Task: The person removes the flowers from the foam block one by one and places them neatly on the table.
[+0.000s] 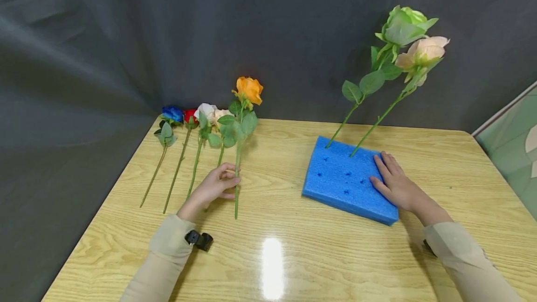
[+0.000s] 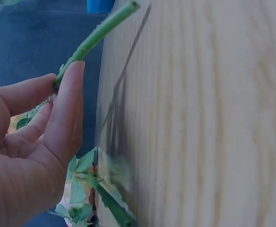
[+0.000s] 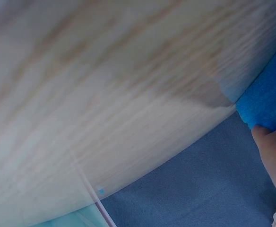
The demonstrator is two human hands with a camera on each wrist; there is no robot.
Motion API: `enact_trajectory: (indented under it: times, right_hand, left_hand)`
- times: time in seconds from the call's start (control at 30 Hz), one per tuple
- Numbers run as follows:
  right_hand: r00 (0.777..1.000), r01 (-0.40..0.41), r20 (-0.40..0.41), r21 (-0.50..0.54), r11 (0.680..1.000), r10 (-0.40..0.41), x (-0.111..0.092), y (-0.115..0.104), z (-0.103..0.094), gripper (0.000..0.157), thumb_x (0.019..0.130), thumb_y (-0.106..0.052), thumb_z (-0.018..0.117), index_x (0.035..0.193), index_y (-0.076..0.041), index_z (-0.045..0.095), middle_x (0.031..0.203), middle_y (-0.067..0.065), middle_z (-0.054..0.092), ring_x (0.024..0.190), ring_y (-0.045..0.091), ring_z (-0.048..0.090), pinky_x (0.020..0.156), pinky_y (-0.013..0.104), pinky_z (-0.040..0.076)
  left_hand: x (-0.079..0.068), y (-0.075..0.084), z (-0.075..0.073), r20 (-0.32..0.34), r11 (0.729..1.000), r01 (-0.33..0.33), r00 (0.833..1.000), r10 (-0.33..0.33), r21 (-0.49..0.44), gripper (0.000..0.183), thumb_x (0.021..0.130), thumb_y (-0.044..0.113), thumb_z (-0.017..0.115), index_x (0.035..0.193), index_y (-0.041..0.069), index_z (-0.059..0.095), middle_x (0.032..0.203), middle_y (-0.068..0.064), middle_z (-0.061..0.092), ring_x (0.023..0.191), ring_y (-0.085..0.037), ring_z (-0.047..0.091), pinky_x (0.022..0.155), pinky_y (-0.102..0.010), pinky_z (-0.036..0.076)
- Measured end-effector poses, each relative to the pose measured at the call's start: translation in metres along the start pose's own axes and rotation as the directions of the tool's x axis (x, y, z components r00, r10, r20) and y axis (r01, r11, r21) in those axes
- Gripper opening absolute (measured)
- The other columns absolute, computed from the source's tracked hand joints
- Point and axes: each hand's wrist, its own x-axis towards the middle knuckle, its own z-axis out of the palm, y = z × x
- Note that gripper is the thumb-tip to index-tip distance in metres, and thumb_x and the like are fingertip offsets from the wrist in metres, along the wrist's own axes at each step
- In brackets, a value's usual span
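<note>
My left hand [image 1: 218, 181] pinches the green stem of an orange rose [image 1: 249, 90] between thumb and fingers. In the left wrist view that stem [image 2: 98, 38] points up and stands off the table, its shadow beside it. My right hand [image 1: 396, 185] rests on the right edge of a blue foam block [image 1: 331, 190], fingers spread. A finger on the block's side shows in the right wrist view. The block has several star-shaped holes in its top. A green rose [image 1: 404, 26] and a peach rose [image 1: 423, 55] stand in it, both leaning right.
Left of the left hand lie a blue rose [image 1: 172, 113], a red rose [image 1: 190, 115], a white rose [image 1: 205, 112] and a cream rose [image 1: 222, 115], stems toward the front. A dark cloth [image 1: 293, 36] hangs behind the wooden table [image 1: 327, 255].
</note>
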Motion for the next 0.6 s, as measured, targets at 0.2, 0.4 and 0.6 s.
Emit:
enact_trajectory:
  times: [0.2,0.4,0.6]
  right_hand:
    - [1.0,-0.002,0.0,0.002,1.0,0.002,0.0,0.0004,0.0005,0.072,0.103,-0.039,0.033,0.151,0.004,0.002,0.156,0.031,-0.005,0.145,0.047,-0.009,0.112,0.07,0.009]
    - [1.0,-0.004,0.001,-0.005,1.0,0.004,0.0007,0.0005,0.0001,0.072,0.103,-0.039,0.033,0.151,0.004,0.002,0.156,0.032,-0.004,0.145,0.048,-0.008,0.112,0.07,0.009]
    - [1.0,-0.006,0.003,-0.006,1.0,0.006,0.0011,0.0003,-0.0003,0.073,0.103,-0.04,0.033,0.152,0.004,0.001,0.156,0.031,-0.005,0.145,0.048,-0.009,0.112,0.07,0.009]
  left_hand:
    - [-0.0008,-0.0027,-0.002,0.015,1.0,0.022,1.0,-0.022,0.018,0.041,0.099,0.012,0.051,0.135,-0.002,0.039,0.122,-0.025,0.051,0.089,-0.016,0.058,0.076,-0.034,0.06]
    - [0.0003,-0.0052,-0.0023,0.023,0.998,0.044,0.999,-0.045,0.035,0.04,0.099,0.01,0.051,0.135,-0.003,0.04,0.12,-0.026,0.053,0.084,-0.015,0.056,0.074,-0.032,0.06]
    - [0.0008,-0.0051,-0.0026,0.01,0.996,0.066,0.998,-0.066,0.053,0.042,0.099,0.01,0.05,0.137,-0.003,0.038,0.125,-0.029,0.05,0.089,-0.018,0.058,0.075,-0.033,0.06]
